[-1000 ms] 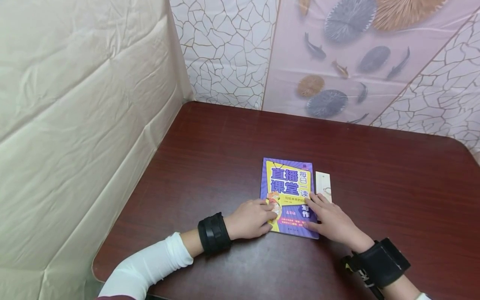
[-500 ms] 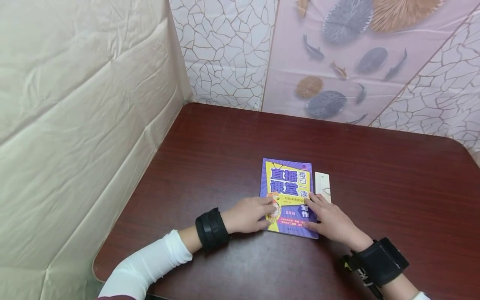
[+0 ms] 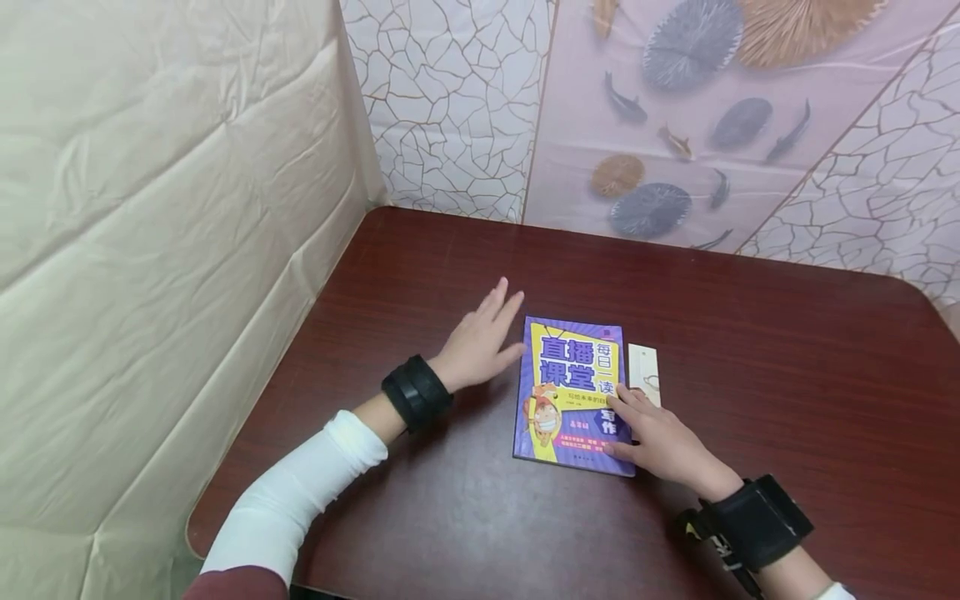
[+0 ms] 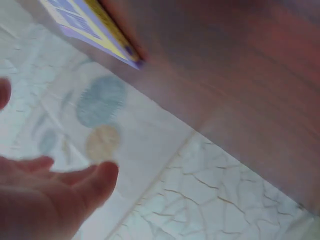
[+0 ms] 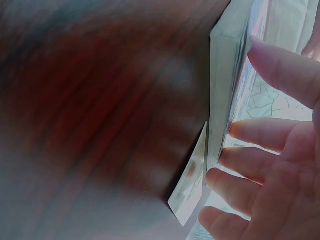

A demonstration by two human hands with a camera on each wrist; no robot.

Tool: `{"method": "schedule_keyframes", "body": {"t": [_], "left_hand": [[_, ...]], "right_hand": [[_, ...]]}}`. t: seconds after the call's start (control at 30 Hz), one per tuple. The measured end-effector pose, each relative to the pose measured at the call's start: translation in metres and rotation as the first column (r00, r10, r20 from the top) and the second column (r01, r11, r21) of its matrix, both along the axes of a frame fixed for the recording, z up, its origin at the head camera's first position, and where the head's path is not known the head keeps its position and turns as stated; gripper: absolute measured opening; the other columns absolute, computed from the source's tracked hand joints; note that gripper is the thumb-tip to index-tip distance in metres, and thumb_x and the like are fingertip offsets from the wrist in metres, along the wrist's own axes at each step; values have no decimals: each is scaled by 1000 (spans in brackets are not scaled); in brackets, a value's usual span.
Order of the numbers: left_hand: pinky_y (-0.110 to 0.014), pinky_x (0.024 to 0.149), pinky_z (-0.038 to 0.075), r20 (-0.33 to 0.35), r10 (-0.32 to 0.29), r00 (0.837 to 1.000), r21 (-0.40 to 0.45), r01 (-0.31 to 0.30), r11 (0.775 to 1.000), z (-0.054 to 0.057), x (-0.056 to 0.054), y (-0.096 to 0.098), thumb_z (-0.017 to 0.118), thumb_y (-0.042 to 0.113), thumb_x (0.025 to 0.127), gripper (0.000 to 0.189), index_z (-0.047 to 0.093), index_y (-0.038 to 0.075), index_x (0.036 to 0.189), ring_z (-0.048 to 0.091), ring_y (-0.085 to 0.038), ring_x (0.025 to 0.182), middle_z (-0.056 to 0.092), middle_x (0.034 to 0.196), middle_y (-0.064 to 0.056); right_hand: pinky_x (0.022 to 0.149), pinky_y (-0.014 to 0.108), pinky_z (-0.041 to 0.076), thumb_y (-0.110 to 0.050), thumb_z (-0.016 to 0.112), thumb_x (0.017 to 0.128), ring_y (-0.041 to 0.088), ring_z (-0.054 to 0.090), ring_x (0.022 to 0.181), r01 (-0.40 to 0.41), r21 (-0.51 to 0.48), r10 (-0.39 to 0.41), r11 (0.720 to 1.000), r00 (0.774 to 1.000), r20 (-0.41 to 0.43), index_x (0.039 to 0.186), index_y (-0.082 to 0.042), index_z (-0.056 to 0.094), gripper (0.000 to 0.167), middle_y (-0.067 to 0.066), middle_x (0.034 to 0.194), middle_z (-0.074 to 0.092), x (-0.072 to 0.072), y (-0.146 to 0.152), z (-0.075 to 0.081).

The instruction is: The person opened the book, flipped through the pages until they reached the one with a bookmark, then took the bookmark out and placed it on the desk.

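A purple and yellow paperback book (image 3: 573, 367) lies shut on the table, its cover facing up. My left hand (image 3: 480, 342) is raised off its upper left side with fingers spread, holding nothing. In the left wrist view, the book's spine (image 4: 112, 32) shows apart from the left hand (image 4: 55, 192). My right hand (image 3: 667, 437) rests its fingertips on the book's right edge, fingers fairly straight. Page edges (image 5: 222, 90) appear beside the right hand (image 5: 280, 165) in the right wrist view. A pale printed card (image 3: 645, 373) lies just right of the book, partly covered by that hand.
The dark red-brown wooden table (image 3: 420, 267) spreads around the book. A cream cloth (image 3: 187, 208) hangs along its left side. Patterned sheeting (image 3: 457, 108) stands behind the far edge. Each wrist wears a black strap (image 3: 417, 393).
My left hand has lifted off the book's lower left part and moved up and left, its fingers spreading. The right hand, book and card stay in place.
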State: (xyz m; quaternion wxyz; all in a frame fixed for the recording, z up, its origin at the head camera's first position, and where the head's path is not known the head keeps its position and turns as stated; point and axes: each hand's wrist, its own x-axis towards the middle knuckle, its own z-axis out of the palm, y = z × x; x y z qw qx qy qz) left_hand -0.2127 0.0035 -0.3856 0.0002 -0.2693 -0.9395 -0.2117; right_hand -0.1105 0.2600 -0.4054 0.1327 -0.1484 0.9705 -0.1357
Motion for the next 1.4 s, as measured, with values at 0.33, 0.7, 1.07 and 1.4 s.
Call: {"method": "schedule_keyframes", "body": {"t": [0.33,0.7,1.07,1.4], "left_hand": [[-47,107,19,-74,190,979,-69,-195,978,-2,-57,3,45,43,88,70,13,13,143,8,-28,137,-1,149,-13],[-46,107,20,-42,321,946,-148,-323,935,-14,-91,14,39,47,89,66,15,15,142,9,-28,137,1,149,-12],[-47,107,19,-10,332,943,-224,-325,919,-20,-95,15,43,52,86,73,14,16,143,9,-29,137,0,149,-13],[-47,107,19,-30,316,948,-237,-313,920,-39,-94,15,47,57,81,81,14,17,143,10,-29,137,2,149,-12]], "right_hand": [[94,57,31,-39,65,75,43,25,128,3,-3,-3,1000,1000,11,131,-1,40,72,23,140,29,-5,2,0],[95,56,32,-38,66,74,41,25,128,13,-17,-13,1000,1000,6,132,-3,39,73,20,142,27,-6,5,-2],[91,55,36,-38,66,75,42,35,122,8,-17,-7,1000,998,68,127,0,45,67,24,135,38,-16,8,8],[88,55,39,-33,57,84,42,40,117,103,-105,-93,989,991,99,128,-1,42,56,27,133,36,-39,22,15]]}}
